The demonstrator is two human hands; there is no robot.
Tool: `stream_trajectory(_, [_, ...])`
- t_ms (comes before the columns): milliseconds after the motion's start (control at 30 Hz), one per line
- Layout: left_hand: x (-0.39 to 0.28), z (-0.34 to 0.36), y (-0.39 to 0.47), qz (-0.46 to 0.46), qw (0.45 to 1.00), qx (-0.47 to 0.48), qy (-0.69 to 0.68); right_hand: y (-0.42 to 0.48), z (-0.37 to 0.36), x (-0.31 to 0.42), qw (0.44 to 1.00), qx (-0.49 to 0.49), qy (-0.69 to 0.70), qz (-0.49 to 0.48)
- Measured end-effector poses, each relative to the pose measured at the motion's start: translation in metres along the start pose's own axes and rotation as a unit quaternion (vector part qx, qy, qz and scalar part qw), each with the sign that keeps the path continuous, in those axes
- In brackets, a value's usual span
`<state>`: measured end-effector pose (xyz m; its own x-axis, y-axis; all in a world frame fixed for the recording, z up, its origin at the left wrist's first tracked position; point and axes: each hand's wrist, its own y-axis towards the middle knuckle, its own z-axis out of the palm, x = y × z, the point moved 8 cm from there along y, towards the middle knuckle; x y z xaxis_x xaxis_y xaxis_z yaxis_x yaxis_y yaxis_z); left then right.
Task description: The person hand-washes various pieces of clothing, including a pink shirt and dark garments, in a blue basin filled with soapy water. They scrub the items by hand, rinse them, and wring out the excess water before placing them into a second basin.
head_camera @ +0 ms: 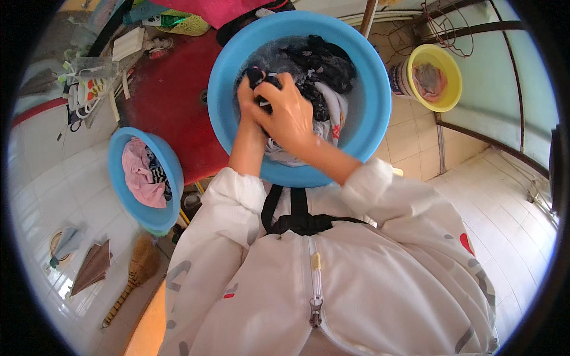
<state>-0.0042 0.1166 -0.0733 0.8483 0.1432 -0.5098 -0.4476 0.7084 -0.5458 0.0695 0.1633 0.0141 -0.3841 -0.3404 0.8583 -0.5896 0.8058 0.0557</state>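
Both my hands are over a large blue plastic basin [376, 89], close together on its left side. My left hand [249, 104] and my right hand [287, 107] grip a bunched dark cloth [254, 76] between them. Its full shape is hidden by my fingers. Cloudy water with suds [271, 53] fills the basin. Dark patterned clothing [327, 58] lies soaking at the far right. Nearer to me, a whitish garment [333, 104] with a red mark curves down the right side and under my right wrist.
A smaller blue basin [116, 178] holds a pink garment [140, 173] and striped cloth. At right, a yellow-rimmed bucket [412, 84] contains cloth. The big basin overlaps a red tabletop [164, 102]. A straw broom [133, 271] hangs lower left; a glass partition [494, 98] stands right.
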Motion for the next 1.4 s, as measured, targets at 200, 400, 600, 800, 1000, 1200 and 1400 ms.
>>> stream_trajectory(200, [0.016,0.005,0.003,-0.020,0.995,-0.069,-0.072,0.058,0.016,-0.105,0.966,-0.023,0.115,0.230])
stream_trajectory(400, [0.003,-0.001,0.007,0.004,1.000,-0.010,-0.028,0.002,0.004,-0.004,0.999,-0.022,-0.043,-0.019])
stream_trajectory(600, [0.001,0.008,-0.012,-0.035,0.995,-0.044,-0.083,0.057,0.033,-0.096,0.959,-0.012,0.168,0.229])
stream_trajectory(800, [-0.051,-0.009,-0.013,0.076,0.995,-0.052,-0.039,0.085,-0.022,-0.114,0.952,-0.139,0.217,0.165])
stream_trajectory(1000, [-0.005,-0.022,-0.006,0.263,0.651,-0.122,0.701,0.045,0.022,-0.063,0.975,0.067,-0.075,-0.197])
stream_trajectory(1200, [-0.007,-0.025,0.022,0.284,0.587,-0.141,0.745,0.092,0.071,-0.094,0.957,0.127,-0.240,-0.102])
stream_trajectory(1400, [-0.015,-0.035,0.040,0.080,0.991,-0.102,0.015,0.063,0.044,-0.091,0.981,-0.018,0.087,0.175])
